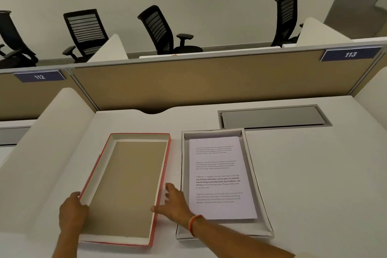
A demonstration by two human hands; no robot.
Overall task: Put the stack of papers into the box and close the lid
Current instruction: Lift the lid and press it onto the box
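Observation:
A white shallow box (258,190) lies open on the desk, right of centre. The stack of printed papers (219,178) rests flat inside it. To its left the red-edged lid (134,186) lies upside down, its brown inside facing up. My left hand (72,211) grips the lid's left rim near the front corner. My right hand (173,203) reaches across the box's front left corner and holds the lid's right rim, thumb inside. An orange band sits on that wrist.
A grey cable hatch (272,117) is set into the desk behind the box. A tan partition (209,79) closes the back of the desk, with a white curved divider (48,142) on the left. Black office chairs (161,29) stand beyond.

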